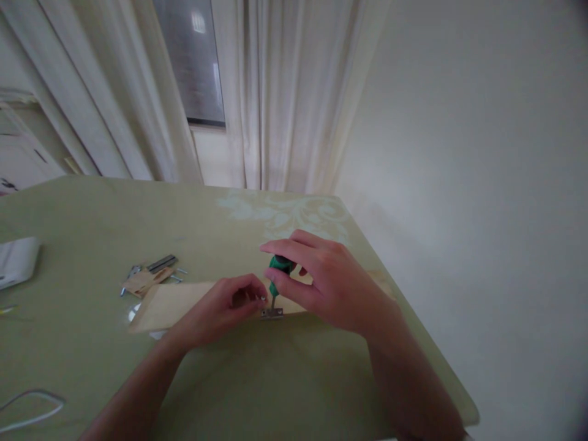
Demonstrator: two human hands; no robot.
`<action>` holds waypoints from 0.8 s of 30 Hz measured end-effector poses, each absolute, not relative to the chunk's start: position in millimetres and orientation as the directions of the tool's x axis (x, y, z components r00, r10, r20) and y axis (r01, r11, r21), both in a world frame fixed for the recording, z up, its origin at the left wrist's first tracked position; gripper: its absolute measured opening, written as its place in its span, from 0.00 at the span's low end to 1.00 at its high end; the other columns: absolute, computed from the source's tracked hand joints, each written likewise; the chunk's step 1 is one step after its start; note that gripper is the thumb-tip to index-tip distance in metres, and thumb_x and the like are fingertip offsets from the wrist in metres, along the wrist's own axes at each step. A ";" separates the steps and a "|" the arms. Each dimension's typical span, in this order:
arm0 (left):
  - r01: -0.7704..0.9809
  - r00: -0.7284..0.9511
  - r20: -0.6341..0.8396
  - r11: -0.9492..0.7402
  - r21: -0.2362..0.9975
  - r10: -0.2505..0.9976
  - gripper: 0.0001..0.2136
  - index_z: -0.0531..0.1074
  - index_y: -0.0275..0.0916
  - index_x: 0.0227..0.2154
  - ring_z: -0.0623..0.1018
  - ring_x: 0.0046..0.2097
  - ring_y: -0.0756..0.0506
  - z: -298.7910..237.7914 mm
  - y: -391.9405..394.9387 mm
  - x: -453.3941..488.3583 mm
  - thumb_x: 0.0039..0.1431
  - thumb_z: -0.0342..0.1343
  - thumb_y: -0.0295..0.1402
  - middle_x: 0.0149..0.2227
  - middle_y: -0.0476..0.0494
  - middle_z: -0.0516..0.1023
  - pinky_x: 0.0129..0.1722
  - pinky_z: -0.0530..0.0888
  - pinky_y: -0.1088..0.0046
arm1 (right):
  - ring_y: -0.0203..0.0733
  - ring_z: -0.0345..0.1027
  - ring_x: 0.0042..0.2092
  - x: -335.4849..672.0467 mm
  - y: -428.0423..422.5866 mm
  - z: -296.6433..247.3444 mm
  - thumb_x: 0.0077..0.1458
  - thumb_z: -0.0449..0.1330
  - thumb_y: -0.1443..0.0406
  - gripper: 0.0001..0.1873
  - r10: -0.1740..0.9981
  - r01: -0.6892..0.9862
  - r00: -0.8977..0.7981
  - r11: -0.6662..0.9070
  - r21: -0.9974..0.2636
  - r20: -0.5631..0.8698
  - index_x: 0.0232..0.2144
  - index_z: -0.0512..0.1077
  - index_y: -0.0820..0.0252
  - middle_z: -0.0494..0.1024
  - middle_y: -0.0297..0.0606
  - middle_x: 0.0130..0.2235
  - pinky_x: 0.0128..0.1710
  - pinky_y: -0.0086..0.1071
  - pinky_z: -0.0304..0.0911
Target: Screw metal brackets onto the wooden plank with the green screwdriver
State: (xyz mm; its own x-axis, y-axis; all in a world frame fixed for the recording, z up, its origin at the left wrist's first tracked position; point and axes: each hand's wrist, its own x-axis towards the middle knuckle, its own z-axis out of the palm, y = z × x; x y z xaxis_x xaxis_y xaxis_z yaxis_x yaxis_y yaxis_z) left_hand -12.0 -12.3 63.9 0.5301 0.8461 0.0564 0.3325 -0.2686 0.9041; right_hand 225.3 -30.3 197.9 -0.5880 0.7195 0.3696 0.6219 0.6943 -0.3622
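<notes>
A pale wooden board (179, 301) lies flat on the green table (285, 373). A small metal hinge (272, 313) sits at the board's near edge. My right hand (321, 278) is closed around a green-handled screwdriver (279, 267), which stands upright with its tip down on the hinge. My left hand (227, 303) rests on the board just left of the hinge, its fingertips pinched together beside the screwdriver's shaft. What they pinch is too small to make out.
A small pile of metal fittings and a cardboard piece (149, 277) lies left of the board. A white object (16, 260) sits at the left edge and a white cable (32, 407) near the front left. Curtains (275, 92) hang beyond the table.
</notes>
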 end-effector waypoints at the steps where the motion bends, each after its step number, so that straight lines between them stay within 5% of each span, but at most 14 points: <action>1: 0.334 0.531 0.049 -0.262 0.905 0.846 0.13 0.78 0.39 0.42 0.75 0.35 0.48 65.4 -12.3 -12.4 0.68 0.58 0.44 0.34 0.47 0.79 0.34 0.71 0.74 | 0.42 0.75 0.45 225.3 -30.1 197.8 0.70 0.59 0.58 0.18 0.720 0.622 -0.589 0.694 -0.364 0.368 0.58 0.75 0.55 0.80 0.40 0.49 0.49 0.36 0.68; 12: 0.330 0.563 0.032 -0.260 0.907 0.826 0.07 0.80 0.40 0.38 0.79 0.38 0.47 68.6 -12.1 -11.8 0.64 0.58 0.34 0.36 0.47 0.83 0.38 0.73 0.72 | 0.41 0.75 0.45 227.1 -31.1 199.1 0.70 0.59 0.57 0.18 0.733 0.628 -0.578 0.680 -0.378 0.359 0.58 0.75 0.54 0.80 0.39 0.48 0.48 0.35 0.69; 24: 0.426 0.558 0.084 -0.372 0.825 0.825 0.09 0.81 0.41 0.36 0.77 0.34 0.48 70.7 -13.2 -11.1 0.66 0.58 0.38 0.34 0.48 0.81 0.35 0.71 0.74 | 0.41 0.76 0.47 227.1 -33.0 198.0 0.69 0.60 0.58 0.18 0.724 0.610 -0.580 0.689 -0.391 0.373 0.58 0.75 0.53 0.80 0.40 0.49 0.47 0.35 0.71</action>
State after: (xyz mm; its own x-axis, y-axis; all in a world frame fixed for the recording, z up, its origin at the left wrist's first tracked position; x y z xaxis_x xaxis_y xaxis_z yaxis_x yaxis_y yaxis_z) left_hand -11.1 -13.2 70.7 0.5584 0.8253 0.0841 0.4256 -0.3720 0.8249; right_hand 227.1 -33.0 198.0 -0.5797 0.7245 0.3729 0.6099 0.6893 -0.3911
